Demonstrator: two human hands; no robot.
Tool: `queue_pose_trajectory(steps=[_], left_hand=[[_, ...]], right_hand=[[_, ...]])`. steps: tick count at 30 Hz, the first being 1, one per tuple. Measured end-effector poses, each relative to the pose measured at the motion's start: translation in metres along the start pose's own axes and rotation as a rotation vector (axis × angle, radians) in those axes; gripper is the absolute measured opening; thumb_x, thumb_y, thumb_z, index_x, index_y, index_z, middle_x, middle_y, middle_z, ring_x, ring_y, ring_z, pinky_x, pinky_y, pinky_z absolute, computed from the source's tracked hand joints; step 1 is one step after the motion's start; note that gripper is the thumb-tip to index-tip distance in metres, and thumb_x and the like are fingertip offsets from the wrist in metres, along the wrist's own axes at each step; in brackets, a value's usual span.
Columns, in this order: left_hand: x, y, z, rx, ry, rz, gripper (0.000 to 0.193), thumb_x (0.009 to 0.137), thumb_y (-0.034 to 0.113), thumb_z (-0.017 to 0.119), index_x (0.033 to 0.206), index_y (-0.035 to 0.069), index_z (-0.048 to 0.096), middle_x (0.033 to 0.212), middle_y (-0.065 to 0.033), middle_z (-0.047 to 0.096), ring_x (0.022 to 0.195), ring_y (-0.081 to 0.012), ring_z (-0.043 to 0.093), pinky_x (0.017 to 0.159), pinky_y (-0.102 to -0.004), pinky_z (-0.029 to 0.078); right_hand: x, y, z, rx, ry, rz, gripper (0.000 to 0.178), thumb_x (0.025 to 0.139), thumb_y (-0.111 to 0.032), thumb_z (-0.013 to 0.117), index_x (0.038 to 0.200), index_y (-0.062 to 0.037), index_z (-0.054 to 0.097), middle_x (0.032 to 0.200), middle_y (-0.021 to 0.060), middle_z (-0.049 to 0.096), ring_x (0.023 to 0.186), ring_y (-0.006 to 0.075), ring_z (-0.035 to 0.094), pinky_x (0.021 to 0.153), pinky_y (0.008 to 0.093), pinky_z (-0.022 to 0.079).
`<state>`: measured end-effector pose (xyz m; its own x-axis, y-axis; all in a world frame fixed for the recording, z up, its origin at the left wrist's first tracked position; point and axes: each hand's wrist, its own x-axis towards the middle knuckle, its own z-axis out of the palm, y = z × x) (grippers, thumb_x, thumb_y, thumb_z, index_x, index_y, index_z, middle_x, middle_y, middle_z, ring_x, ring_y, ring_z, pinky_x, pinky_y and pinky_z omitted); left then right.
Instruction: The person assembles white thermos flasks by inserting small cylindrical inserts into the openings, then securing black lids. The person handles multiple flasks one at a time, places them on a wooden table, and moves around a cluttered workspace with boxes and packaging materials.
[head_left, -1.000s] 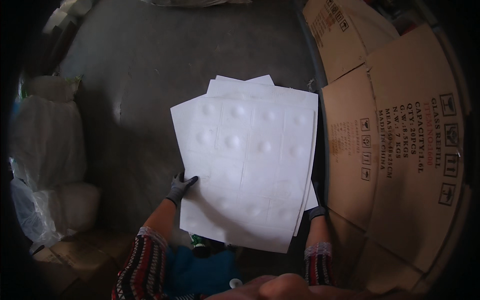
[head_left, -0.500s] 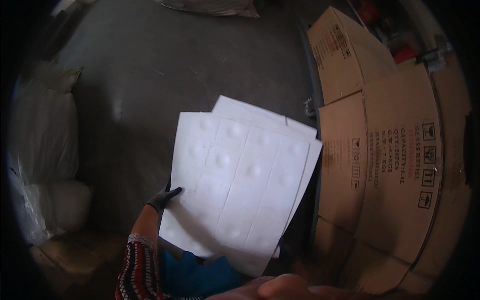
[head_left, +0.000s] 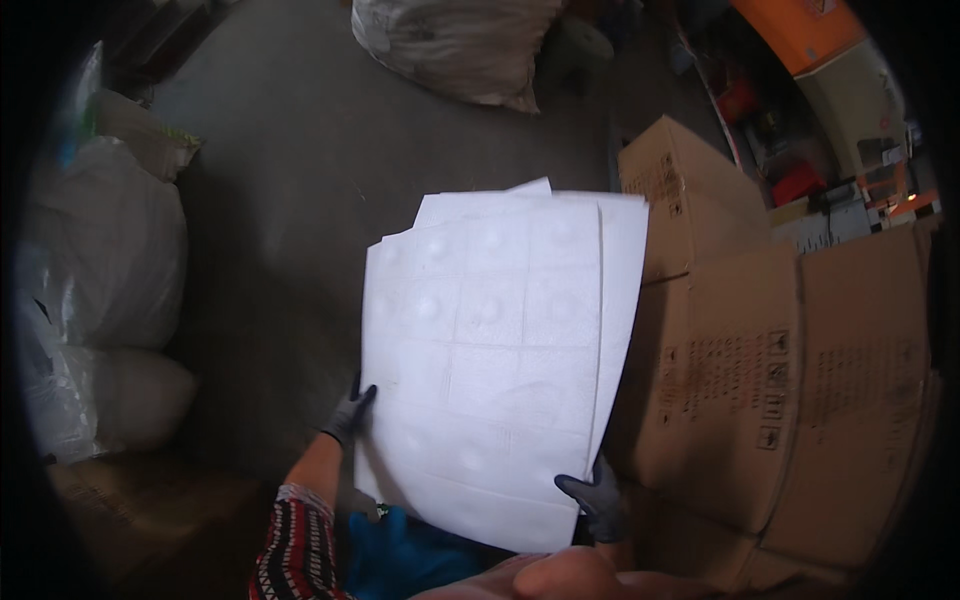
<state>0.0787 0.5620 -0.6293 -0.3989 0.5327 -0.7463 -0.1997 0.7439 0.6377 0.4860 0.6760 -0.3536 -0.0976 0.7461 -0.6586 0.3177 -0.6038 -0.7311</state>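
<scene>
A stack of white foam sheets (head_left: 480,370) is held up in front of me, its layers fanned unevenly at the top and right. Round bumps and straight creases mark the top sheet. My left hand (head_left: 351,412), in a dark grey glove, is closed on the left edge with the thumb over the face. On the lower right edge my right hand (head_left: 597,499), gloved the same way, grips with its thumb on the front; the fingers of both hands are hidden behind the sheets.
Brown cardboard boxes (head_left: 735,370) stand stacked along the right. Pale bulging sacks (head_left: 130,250) line the left, and a large white sack (head_left: 450,45) lies on the grey floor (head_left: 280,140) ahead. Some flattened cardboard (head_left: 150,510) is at the lower left.
My right hand has come into view, gripping the lower right edge. The sheets have turned slightly counterclockwise, and the view has tilted up, showing more of the sack ahead.
</scene>
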Motion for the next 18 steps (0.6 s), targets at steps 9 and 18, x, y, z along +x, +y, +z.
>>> queue_pose_trajectory(steps=[9, 18], left_hand=[[-0.094, 0.018, 0.022, 0.201, -0.089, 0.356, 0.055, 0.096, 0.044, 0.069, 0.130, 0.001, 0.065, 0.132, -0.0204, 0.065, 0.127, -0.0323, 0.060, 0.107, -0.0386, 0.046], [-0.203, 0.185, -0.031, -0.136, -0.043, -0.046, 0.065, 0.098, 0.040, 0.068, 0.146, 0.000, 0.050, 0.142, -0.0162, 0.060, 0.131, -0.0273, 0.057, 0.107, -0.0361, 0.046]], right_hand=[[-0.040, -0.207, 0.055, -1.051, -0.027, -0.269, 0.081, 0.080, -0.043, 0.081, 0.143, -0.0048, 0.049, 0.114, 0.0222, 0.071, 0.095, 0.0381, 0.072, 0.082, 0.0454, 0.057], [0.072, -0.160, 0.135, -1.524, -0.018, -0.346, 0.106, 0.069, -0.060, 0.085, 0.152, -0.0115, 0.040, 0.124, 0.0149, 0.066, 0.116, 0.0318, 0.062, 0.105, 0.0513, 0.042]])
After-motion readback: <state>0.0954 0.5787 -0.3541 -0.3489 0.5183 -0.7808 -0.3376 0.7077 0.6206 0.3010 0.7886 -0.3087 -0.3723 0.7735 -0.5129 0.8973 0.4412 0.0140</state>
